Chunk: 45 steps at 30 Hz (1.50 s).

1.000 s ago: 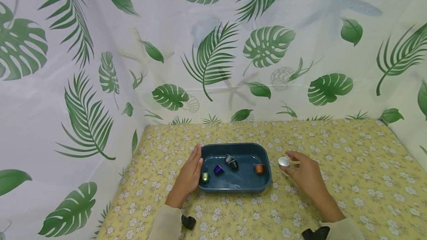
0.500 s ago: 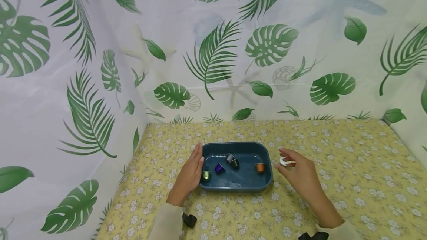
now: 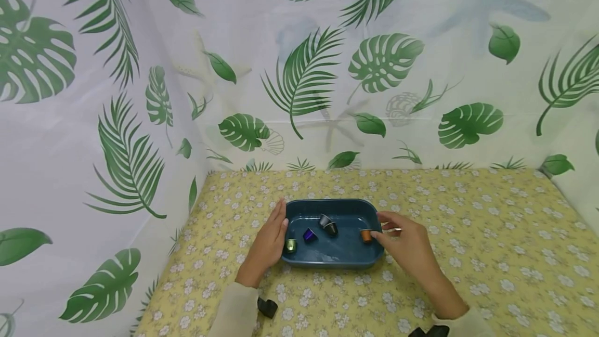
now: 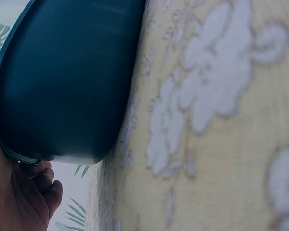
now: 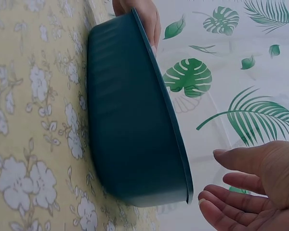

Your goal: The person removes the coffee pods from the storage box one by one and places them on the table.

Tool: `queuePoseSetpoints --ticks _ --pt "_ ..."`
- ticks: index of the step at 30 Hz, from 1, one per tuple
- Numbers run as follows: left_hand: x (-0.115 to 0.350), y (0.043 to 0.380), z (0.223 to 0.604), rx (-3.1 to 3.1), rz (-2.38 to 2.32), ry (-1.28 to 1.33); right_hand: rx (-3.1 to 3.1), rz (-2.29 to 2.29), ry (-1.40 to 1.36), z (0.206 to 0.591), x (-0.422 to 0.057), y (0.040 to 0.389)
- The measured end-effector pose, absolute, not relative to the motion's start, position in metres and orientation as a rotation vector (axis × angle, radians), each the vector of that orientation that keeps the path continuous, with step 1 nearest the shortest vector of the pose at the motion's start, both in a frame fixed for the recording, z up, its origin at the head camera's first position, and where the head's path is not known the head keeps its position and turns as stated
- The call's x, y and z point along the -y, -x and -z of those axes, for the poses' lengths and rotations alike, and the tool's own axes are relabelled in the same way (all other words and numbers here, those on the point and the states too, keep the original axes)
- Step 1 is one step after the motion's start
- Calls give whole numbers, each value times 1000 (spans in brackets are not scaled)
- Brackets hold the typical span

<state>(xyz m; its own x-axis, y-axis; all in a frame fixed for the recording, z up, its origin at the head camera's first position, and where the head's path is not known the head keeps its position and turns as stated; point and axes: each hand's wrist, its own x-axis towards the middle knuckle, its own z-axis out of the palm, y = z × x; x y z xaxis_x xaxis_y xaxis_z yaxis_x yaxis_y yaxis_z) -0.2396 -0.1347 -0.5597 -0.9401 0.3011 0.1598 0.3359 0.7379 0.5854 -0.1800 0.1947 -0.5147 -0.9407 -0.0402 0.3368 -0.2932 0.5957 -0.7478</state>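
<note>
A dark teal rectangular tray [image 3: 333, 263] stands on the table. Inside lie coffee capsules: a green one [image 3: 290, 246] at the left, a purple one [image 3: 309, 235], a grey one [image 3: 325, 220] touching a black one [image 3: 331, 229], and an orange one [image 3: 366, 235] at the right. My left hand [image 3: 268, 243] grips the tray's left end, thumb at the rim and fingers along the outer wall. My right hand [image 3: 406, 238] is at the right rim, holding another capsule [image 3: 394, 230]; only a pale sliver shows. The right wrist view does not show that capsule clearly.
A yellow flowered cloth [image 3: 486, 233] covers the table around the tray. Behind it and at the left hang white sheets [image 3: 407, 139] printed with green leaves. Black straps are on both wrists.
My right hand has moved left to the tray's right rim, and its capsule is now mostly hidden by the fingers. My left hand has stayed at the tray; the capsules inside lie as before.
</note>
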Motion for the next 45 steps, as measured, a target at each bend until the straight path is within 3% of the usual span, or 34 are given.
queuePoseSetpoints --ticks 45 --pt "135 238 557 2858 1025 543 2635 -1271 -292 528 -144 205"
